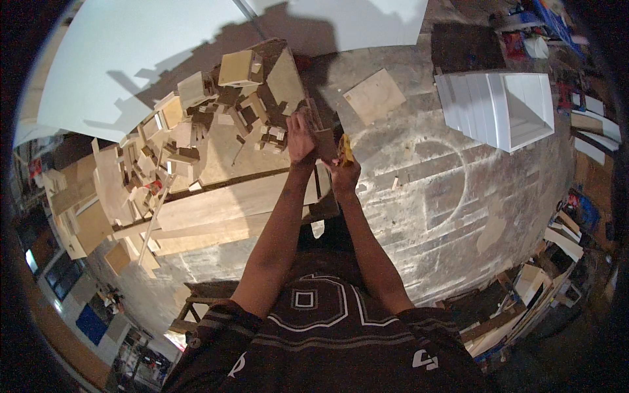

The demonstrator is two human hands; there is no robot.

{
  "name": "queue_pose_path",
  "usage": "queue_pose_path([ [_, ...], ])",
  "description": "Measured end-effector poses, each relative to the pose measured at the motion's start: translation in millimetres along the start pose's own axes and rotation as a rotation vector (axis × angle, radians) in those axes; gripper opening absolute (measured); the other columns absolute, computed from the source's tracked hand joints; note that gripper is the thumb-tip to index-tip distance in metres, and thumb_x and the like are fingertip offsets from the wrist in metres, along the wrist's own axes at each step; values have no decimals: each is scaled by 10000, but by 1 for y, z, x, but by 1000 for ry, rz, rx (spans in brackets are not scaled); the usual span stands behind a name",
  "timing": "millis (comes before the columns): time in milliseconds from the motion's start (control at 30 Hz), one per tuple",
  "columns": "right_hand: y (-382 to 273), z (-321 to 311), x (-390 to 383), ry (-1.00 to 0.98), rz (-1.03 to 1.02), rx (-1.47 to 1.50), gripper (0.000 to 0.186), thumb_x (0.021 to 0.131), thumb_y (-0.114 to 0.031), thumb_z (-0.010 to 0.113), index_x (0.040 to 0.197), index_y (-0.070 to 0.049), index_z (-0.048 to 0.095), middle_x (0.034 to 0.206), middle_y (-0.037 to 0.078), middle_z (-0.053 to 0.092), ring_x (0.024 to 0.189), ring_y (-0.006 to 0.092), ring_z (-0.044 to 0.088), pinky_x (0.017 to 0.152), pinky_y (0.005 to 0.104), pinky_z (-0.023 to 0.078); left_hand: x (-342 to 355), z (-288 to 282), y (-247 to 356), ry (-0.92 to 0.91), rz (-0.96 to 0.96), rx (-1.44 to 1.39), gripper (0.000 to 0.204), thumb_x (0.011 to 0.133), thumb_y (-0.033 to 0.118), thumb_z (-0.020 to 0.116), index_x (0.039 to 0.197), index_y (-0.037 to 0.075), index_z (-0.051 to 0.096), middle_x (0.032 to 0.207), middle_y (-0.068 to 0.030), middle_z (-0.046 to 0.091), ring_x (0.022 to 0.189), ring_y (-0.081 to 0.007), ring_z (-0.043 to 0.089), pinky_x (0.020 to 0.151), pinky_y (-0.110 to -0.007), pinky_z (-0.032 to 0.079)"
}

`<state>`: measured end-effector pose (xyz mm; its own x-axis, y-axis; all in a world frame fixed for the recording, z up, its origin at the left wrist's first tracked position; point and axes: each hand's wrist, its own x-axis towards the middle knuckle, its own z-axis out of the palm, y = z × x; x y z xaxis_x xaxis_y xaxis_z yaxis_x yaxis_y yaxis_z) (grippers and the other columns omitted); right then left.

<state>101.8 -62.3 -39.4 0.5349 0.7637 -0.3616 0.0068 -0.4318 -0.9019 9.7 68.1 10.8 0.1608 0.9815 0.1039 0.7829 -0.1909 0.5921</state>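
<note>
Where plywood (226,158) ends, hands (301,139), tool (346,149) perhaps, floor (422,180) beyond

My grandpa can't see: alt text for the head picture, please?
A person's right grip holds a yellow object, the left grip beside it at a brown wooden piece. Small wooden pieces are heaped on the left; a white box sits right.

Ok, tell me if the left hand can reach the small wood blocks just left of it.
Probably yes: the wood blocks lie close beside the left hand, with nothing visible between.
</note>
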Motion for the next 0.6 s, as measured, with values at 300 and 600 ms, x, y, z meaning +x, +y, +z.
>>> queue_pose_path([
  [300, -15, -6, 5, -97, 70, 35, 353, 739, -71, 856, 966, -8, 594, 865, 29, 624, 778, 144, 635, 789, 319, 582, 4, -13, 13, 36, 43, 33, 440, 848, 91, 530, 1270, -3, 448, 1119, -233, 491, 1051, -428, 479, 931, -497, 428],
  [600, 5, 0, 8, 47, 84, 194, 438, 672, -270, 905, 874, -33, 595, 772, 49, 588, 677, 175, 554, 660, 338, 480, 5, -15, 20, -5, -10, 2, 419, 832, 39, 520, 1248, 14, 476, 1139, -222, 493, 1090, -426, 478, 937, -499, 452],
])
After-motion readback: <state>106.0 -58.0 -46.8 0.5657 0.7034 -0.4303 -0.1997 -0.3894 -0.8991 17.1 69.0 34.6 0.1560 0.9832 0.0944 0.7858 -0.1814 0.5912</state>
